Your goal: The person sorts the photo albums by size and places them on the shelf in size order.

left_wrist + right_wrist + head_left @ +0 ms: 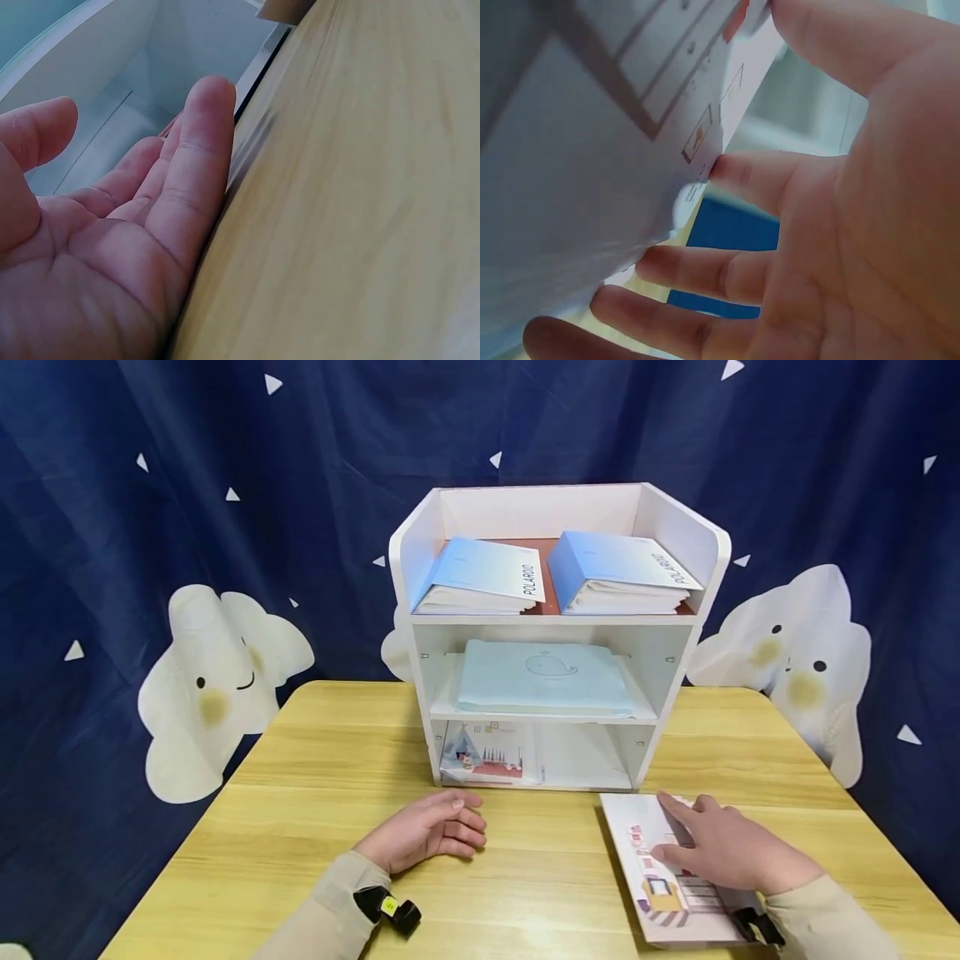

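Note:
At the front right of the table (540, 902), a white book (660, 902) with a printed cover of room pictures lies in front of the shelf. On top of it rests my right hand (727, 852), its fingers spread. In the right wrist view the fingertips touch the cover (577, 195), fingers nearly straight. My left hand (435, 833) lies to the left on the wood, fingers loosely bent and nothing in them. From the left wrist view, its palm (90, 277) faces the camera, little-finger side down by the tabletop.
A white three-tier shelf (422, 693) stands behind the hands. Its top holds two blue POLAROID albums (487, 564); its middle, a pale blue whale-printed album (547, 681). At lower left sits a picture-covered book (487, 752). A dark blue curtain (337, 460) hangs behind.

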Demonstrator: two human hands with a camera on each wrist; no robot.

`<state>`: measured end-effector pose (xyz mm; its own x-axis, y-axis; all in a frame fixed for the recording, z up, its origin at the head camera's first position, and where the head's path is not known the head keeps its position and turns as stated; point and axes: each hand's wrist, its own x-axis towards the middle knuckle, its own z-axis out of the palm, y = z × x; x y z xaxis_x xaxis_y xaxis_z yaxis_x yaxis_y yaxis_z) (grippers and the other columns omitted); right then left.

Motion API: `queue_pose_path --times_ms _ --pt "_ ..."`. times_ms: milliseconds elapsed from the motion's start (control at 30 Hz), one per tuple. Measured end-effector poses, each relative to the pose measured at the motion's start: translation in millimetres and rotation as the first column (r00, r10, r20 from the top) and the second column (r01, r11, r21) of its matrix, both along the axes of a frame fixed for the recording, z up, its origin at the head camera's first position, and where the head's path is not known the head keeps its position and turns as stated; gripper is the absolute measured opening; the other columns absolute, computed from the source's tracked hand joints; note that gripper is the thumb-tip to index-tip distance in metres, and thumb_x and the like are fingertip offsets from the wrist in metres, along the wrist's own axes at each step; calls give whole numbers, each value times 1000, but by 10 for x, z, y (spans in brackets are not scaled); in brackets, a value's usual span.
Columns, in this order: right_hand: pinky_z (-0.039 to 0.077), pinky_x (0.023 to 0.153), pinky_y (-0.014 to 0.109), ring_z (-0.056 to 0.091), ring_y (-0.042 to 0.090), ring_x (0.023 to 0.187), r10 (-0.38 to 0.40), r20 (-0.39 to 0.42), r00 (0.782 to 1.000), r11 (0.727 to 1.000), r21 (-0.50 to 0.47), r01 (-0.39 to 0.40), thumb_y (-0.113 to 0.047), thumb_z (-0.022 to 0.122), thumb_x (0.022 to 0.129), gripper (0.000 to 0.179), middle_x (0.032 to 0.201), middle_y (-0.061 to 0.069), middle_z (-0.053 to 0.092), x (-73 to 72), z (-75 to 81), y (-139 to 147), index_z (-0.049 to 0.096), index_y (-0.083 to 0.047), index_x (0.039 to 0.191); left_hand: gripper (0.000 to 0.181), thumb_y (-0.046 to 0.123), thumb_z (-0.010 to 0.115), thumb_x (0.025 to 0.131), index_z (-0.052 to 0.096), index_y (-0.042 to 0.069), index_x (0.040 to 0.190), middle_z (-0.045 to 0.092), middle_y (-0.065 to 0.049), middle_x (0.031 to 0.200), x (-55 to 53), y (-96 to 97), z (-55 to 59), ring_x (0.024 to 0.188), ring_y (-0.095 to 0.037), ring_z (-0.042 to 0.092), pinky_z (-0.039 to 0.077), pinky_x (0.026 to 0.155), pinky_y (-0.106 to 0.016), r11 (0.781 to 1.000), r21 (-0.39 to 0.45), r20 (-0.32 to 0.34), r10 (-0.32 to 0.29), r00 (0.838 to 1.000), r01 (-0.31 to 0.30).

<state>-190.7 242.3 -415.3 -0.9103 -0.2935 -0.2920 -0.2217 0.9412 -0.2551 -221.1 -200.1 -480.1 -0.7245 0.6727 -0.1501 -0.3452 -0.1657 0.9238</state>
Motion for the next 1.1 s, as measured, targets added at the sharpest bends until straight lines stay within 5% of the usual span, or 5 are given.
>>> queue_pose_path --times_ms 367,633,933,1100 --pt "53 79 57 62 44 101 110 -135 985 994 25 -107 -67 62 90 84 121 31 58 57 -39 -594 51 -7 149 49 23 34 113 27 -9 150 60 -22 127 18 -6 -21 112 -32 65 54 96 -47 1000 0 -8 -28 1000 28" --pt "56 74 52 64 41 98 176 -251 952 984 51 -168 -60 65 92 81 115 30 62 44 -25 -903 54 1 143 50 24 33 113 27 -10 150 61 -20 127 7 30 7 113 -32 65 55 93 -48 999 14 -6 -31 999 32" --pt "55 73 49 66 35 91 198 -300 933 979 20 -201 -52 70 91 69 107 22 66 -5 12 -854 60 -3 138 50 21 37 112 29 -10 150 57 -26 135 22 212 46 118 -34 63 56 92 -49 998 14 -4 -61 998 61" --pt "53 91 50 65 31 110 182 -204 962 966 -147 -214 -49 66 96 59 121 13 68 -94 47 -617 63 -8 138 53 23 38 112 27 -9 153 50 -29 143 63 340 34 125 -36 58 55 93 -49 995 5 10 -97 995 97"
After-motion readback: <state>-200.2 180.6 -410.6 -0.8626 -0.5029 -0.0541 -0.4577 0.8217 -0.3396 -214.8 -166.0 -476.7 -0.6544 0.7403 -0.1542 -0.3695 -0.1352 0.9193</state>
